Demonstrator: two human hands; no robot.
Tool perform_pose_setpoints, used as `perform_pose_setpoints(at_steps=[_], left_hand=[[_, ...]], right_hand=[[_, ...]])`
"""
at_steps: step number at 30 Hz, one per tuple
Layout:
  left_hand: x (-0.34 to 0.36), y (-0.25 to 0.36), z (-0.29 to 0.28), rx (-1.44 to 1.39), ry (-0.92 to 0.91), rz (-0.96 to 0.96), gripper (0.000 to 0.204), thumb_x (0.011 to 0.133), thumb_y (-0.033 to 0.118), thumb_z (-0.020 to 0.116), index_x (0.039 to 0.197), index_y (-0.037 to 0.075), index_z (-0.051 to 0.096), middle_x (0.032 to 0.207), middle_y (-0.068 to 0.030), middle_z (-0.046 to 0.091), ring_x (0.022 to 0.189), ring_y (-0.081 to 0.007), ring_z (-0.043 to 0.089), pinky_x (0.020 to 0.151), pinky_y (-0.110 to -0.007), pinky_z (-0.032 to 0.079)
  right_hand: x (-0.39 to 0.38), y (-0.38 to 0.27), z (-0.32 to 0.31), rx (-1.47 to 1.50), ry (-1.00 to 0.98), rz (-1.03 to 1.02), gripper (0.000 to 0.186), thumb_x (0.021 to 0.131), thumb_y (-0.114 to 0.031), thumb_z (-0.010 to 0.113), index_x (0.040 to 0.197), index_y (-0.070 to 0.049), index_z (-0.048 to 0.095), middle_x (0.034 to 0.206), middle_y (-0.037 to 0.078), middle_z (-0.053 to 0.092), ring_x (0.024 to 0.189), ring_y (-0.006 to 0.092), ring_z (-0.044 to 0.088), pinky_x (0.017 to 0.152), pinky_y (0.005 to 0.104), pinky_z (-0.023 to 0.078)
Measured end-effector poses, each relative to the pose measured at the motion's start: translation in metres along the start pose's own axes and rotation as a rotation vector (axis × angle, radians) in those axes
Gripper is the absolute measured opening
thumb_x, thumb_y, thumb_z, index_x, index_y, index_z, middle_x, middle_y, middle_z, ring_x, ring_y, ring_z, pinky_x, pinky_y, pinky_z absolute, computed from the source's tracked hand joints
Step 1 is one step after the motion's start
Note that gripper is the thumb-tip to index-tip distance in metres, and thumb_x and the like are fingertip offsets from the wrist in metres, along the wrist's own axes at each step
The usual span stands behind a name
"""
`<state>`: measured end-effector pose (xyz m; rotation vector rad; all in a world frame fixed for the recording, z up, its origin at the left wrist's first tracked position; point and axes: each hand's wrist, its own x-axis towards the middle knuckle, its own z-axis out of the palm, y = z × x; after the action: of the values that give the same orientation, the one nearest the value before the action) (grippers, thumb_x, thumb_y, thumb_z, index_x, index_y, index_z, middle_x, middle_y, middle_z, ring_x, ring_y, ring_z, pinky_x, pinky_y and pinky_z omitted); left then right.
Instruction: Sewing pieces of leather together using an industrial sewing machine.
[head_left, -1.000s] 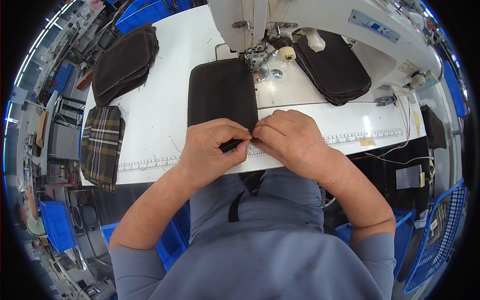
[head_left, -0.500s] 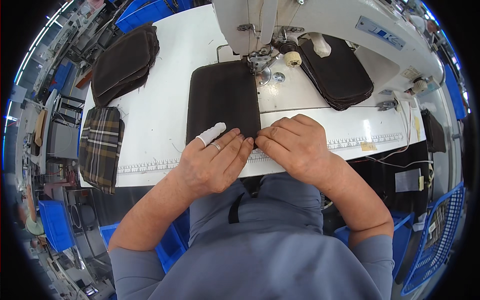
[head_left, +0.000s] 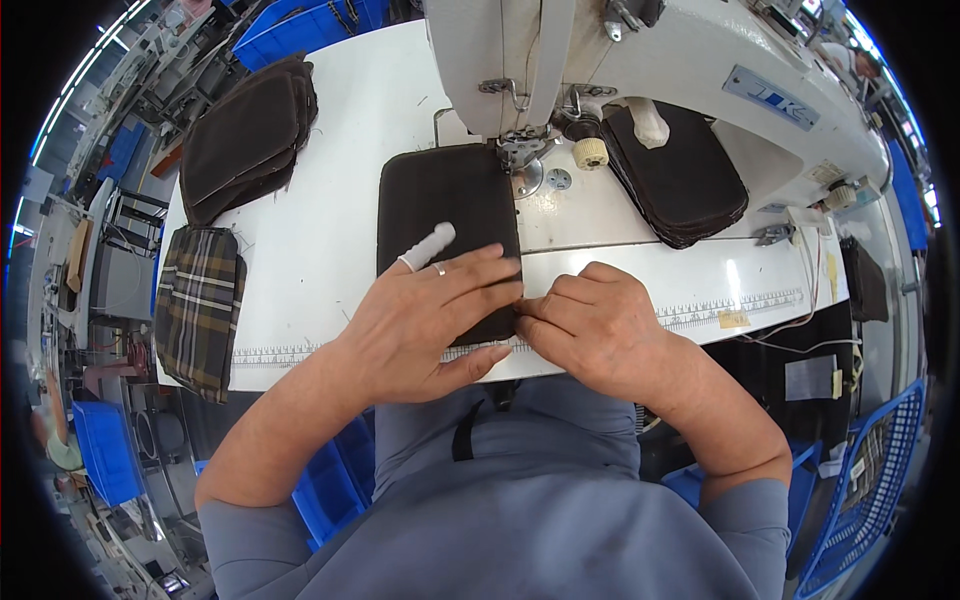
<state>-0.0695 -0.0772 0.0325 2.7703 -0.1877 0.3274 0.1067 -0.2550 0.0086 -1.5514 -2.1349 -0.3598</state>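
Note:
A dark brown, round-cornered panel (head_left: 435,185) lies on the white table (head_left: 350,100) with its right edge at the needle and presser foot (head_left: 520,150) of a white sewing machine (head_left: 680,45). My left hand (head_left: 425,320) lies spread over the panel's lower part, a white cover on one finger and a ring on another; its thumb reaches past the panel's near edge. My right hand (head_left: 590,325) has its fingers curled and pressed together on the panel's lower right edge, the fingertips partly hidden there. A printed measuring strip (head_left: 275,355) runs along the table's front.
Stacks of brown panels lie at the upper left (head_left: 240,130) and under the machine arm (head_left: 670,180). Folded plaid fabric (head_left: 195,310) is at left. Blue bins (head_left: 105,450) and a blue basket (head_left: 860,480) surround the table. Other workers appear at both rims.
My left hand has gone from pinching the edge to lying flatter and wider across the panel. The panel and both hands sit slightly lower in the picture; my right hand still grips the edge.

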Motion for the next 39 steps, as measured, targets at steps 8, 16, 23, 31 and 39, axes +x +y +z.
perform_pose_setpoints(at_steps=[8, 16, 23, 31, 39], left_hand=[[0.000, -0.021, 0.015, -0.090, -0.005, -0.004, 0.041, 0.090, 0.018, 0.080, 0.129, 0.009, 0.073, 0.144, -0.0132, 0.065, 0.140, -0.0322, 0.058, 0.124, -0.056, 0.035], [0.012, -0.048, 0.020, -0.214, 0.091, 0.049, 0.023, 0.087, 0.007, 0.081, 0.110, 0.007, 0.081, 0.127, -0.0131, 0.075, 0.126, -0.0316, 0.069, 0.107, -0.043, 0.057], [0.026, -0.070, 0.020, -0.260, 0.105, 0.048, 0.024, 0.088, 0.007, 0.081, 0.112, 0.006, 0.081, 0.120, -0.0131, 0.078, 0.126, -0.0298, 0.069, 0.109, -0.041, 0.056], [0.043, -0.092, 0.018, -0.285, 0.113, -0.018, 0.025, 0.089, 0.004, 0.080, 0.114, 0.003, 0.080, 0.120, -0.0148, 0.077, 0.124, -0.0297, 0.070, 0.109, -0.040, 0.056], [0.055, -0.104, 0.021, -0.211, 0.179, -0.074, 0.019, 0.092, 0.013, 0.078, 0.109, 0.004, 0.081, 0.119, -0.0112, 0.078, 0.124, -0.0257, 0.070, 0.100, -0.035, 0.059]], right_hand=[[0.002, 0.013, -0.001, 0.188, 0.007, 0.140, 0.017, 0.079, -0.016, 0.080, 0.093, -0.008, 0.076, 0.088, 0.000, 0.070, 0.077, 0.0195, 0.065, 0.065, 0.0358, 0.050], [0.019, 0.038, -0.002, 0.218, -0.005, 0.180, 0.009, 0.084, -0.012, 0.076, 0.091, -0.006, 0.079, 0.090, 0.002, 0.074, 0.077, 0.0235, 0.072, 0.065, 0.0385, 0.055], [0.028, 0.058, 0.004, 0.205, -0.052, 0.211, 0.010, 0.086, -0.012, 0.073, 0.089, -0.005, 0.079, 0.094, 0.005, 0.075, 0.077, 0.0265, 0.073, 0.068, 0.0410, 0.057], [0.027, 0.069, 0.017, 0.082, -0.050, 0.269, 0.021, 0.090, -0.012, 0.073, 0.110, -0.009, 0.079, 0.119, 0.005, 0.072, 0.085, 0.0239, 0.074, 0.068, 0.0371, 0.059], [0.027, 0.067, 0.027, -0.038, 0.019, 0.285, 0.031, 0.090, -0.014, 0.073, 0.121, -0.011, 0.076, 0.113, 0.004, 0.064, 0.076, 0.0235, 0.069, 0.064, 0.0380, 0.057]])
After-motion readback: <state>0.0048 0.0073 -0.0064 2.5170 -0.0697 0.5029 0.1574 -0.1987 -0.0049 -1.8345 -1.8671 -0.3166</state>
